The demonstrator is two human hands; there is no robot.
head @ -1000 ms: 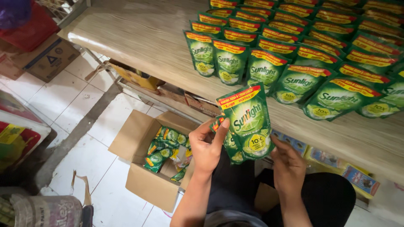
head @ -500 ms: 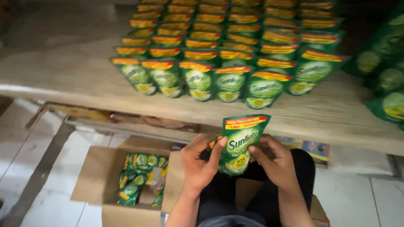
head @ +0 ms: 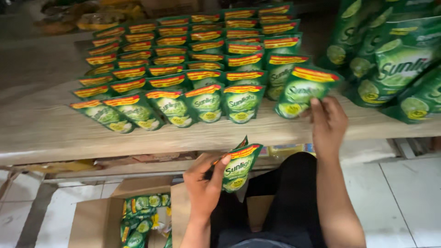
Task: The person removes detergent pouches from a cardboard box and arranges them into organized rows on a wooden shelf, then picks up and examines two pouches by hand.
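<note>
The left hand (head: 204, 186) pinches a green pouch (head: 239, 165) with a red-and-yellow top band, thumb across its front and fingers curled behind, holding it below the front edge of the wooden shelf (head: 55, 133). A second pouch edge shows just behind the first; I cannot tell whether it is a separate one. The right hand (head: 327, 123) reaches up over the shelf edge, fingertips closed on the lower corner of another green pouch (head: 303, 92), which stands tilted at the right end of the front row (head: 165, 108). Left of that row, a broad strip of bare shelf runs along the front edge. Larger green pouches (head: 395, 64) crowd the shelf's right end. Beneath, an open cardboard box (head: 94, 222) with more pouches sits on white floor tiles (head: 404, 193).
</note>
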